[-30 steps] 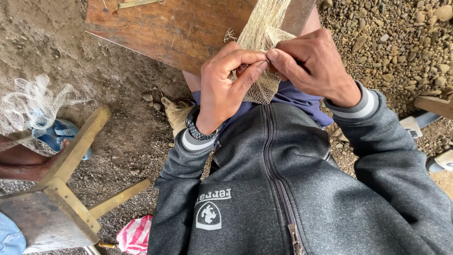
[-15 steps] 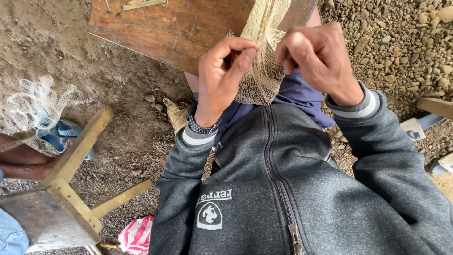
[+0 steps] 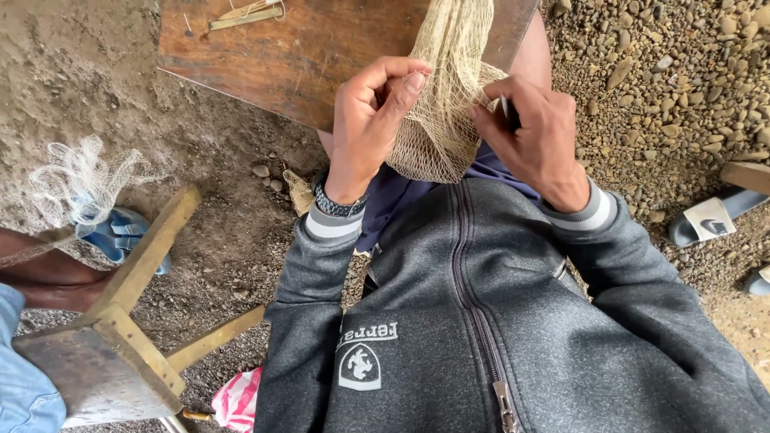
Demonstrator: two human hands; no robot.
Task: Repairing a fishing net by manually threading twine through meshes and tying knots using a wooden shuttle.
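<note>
Brown dirt (image 3: 96, 88) covers the ground on the left of the frame, and small grey stones (image 3: 666, 72) cover it on the right. At the top middle sits a dark wooden tabletop (image 3: 305, 64), with a thin yellow stick tool (image 3: 245, 14) lying near its top edge.

A tan net (image 3: 449, 104) hangs down from the top middle, over the tabletop's edge and onto the person's lap. The left hand (image 3: 373, 120) is just left of the net, and its thumb and fingers pinch the mesh. A dark watch (image 3: 337, 200) is on that wrist. The right hand (image 3: 533, 132) is just right of the net. Its grip is closed on a small dark tool (image 3: 505, 108), which touches the net. Most of this tool is hidden, so I cannot tell what kind it is.

Below the hands is a grey zip jacket (image 3: 481, 321) with striped cuffs.

At the lower left stands a wooden stool (image 3: 120, 321), with someone's blue jeans leg (image 3: 24, 385) beside it. A white tangle of net (image 3: 80, 180) and a blue sandal (image 3: 128, 236) lie at the left edge. A pink striped bag (image 3: 241, 397) peeks out at the bottom. On the right edge lies a grey slipper (image 3: 710, 216).
</note>
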